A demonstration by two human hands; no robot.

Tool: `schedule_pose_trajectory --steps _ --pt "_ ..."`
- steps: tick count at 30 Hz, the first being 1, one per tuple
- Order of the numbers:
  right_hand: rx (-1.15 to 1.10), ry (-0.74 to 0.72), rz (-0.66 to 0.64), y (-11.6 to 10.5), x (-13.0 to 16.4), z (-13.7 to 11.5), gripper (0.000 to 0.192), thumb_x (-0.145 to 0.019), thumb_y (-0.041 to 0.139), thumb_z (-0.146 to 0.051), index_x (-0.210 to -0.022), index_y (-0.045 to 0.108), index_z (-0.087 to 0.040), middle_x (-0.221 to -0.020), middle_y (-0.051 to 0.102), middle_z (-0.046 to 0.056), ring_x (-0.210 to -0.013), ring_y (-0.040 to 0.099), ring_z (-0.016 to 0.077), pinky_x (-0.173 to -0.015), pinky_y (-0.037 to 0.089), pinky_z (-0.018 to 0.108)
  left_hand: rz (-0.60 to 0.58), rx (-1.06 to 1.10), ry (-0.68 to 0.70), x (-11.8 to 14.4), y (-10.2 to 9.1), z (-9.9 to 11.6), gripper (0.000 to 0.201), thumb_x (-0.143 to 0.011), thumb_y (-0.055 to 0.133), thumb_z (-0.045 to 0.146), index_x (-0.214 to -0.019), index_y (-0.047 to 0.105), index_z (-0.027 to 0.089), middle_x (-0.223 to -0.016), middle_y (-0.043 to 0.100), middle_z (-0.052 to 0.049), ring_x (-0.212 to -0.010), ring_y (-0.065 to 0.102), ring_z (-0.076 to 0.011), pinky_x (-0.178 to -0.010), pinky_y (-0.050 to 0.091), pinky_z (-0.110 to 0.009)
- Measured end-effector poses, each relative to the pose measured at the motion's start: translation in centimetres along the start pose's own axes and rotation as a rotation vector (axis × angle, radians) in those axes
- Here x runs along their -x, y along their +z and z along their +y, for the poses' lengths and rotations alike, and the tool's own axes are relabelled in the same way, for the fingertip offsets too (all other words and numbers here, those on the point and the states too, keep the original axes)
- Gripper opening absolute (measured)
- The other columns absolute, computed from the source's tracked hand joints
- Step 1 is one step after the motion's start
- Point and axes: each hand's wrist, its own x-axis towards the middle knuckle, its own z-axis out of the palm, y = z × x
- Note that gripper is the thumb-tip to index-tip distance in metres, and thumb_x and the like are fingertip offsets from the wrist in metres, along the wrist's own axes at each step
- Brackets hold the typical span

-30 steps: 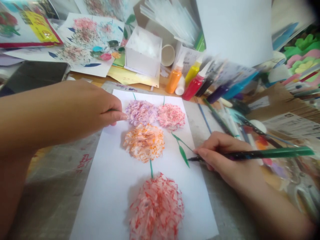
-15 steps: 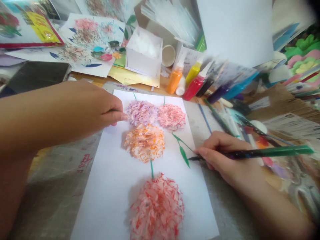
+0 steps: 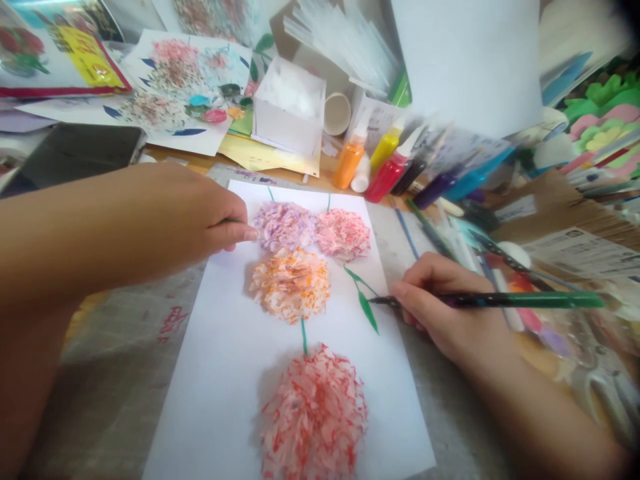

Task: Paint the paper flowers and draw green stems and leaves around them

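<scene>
A white sheet (image 3: 225,373) lies on the table with several fluffy paper flowers: lilac (image 3: 283,225), pink (image 3: 343,233), orange (image 3: 290,283) and a big red one (image 3: 313,413). My right hand (image 3: 440,310) holds a green marker (image 3: 525,300) like a pen, its tip on the sheet beside a green drawn leaf (image 3: 367,310). My left hand (image 3: 200,217) rests on the sheet's left edge, its fingertips pressed down just left of the lilac flower.
Squeeze bottles of orange (image 3: 349,159), yellow and red (image 3: 387,172) paint stand behind the sheet. A white box (image 3: 287,107), a cup, finished flower pictures (image 3: 175,87) and a dark tablet (image 3: 75,152) crowd the back. Pens and scissors litter the right side.
The marker tip has slid a little up and left along the leaf stem. My left hand stays pressed on the sheet.
</scene>
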Motion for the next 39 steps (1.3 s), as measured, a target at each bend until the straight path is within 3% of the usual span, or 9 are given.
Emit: schedule_pose_trajectory --steps 10,16,24,39 --pt "-0.014 -0.029 -0.115 -0.7 0.6 0.1 0.022 -0.078 0.062 -0.017 -0.057 0.056 -0.021 -0.045 0.05 -0.005 -0.042 0.045 0.0086 -0.042 0.034 0.023 0.01 0.004 0.006 0.2 0.1 0.0 0.033 -0.087 0.042 0.044 -0.079 0.068 0.028 -0.074 0.065 0.002 -0.072 0.061 -0.0216 -0.069 0.043 -0.035" --pt "-0.009 -0.064 -0.044 -0.6 0.4 0.3 0.025 -0.077 0.065 -0.017 -0.056 0.055 -0.021 -0.047 0.052 -0.005 -0.045 0.049 0.0087 -0.043 0.037 0.021 0.007 0.037 0.003 0.0 0.1 -0.1 0.04 -0.087 0.04 0.053 -0.077 0.068 0.026 -0.071 0.061 0.002 -0.068 0.059 -0.0208 -0.076 0.045 -0.04" --pt "-0.018 -0.039 0.023 0.0 0.0 0.3 0.024 -0.078 0.065 -0.022 -0.057 0.054 -0.022 -0.046 0.053 -0.005 -0.037 0.042 0.0072 -0.035 0.028 0.023 -0.015 0.063 -0.012 0.2 -0.2 0.1 0.033 -0.089 0.046 0.046 -0.08 0.069 0.025 -0.073 0.061 0.002 -0.07 0.059 -0.0203 -0.081 0.044 -0.039" --pt "-0.099 0.001 0.0 0.6 -0.3 0.0 0.024 -0.08 0.066 -0.027 -0.06 0.053 -0.022 -0.046 0.057 -0.004 -0.037 0.046 0.0075 -0.035 0.031 0.021 -0.003 0.043 0.019 0.2 -0.3 0.5 0.028 -0.09 0.049 0.041 -0.078 0.068 0.025 -0.073 0.062 0.002 -0.071 0.058 -0.0201 -0.072 0.04 -0.034"
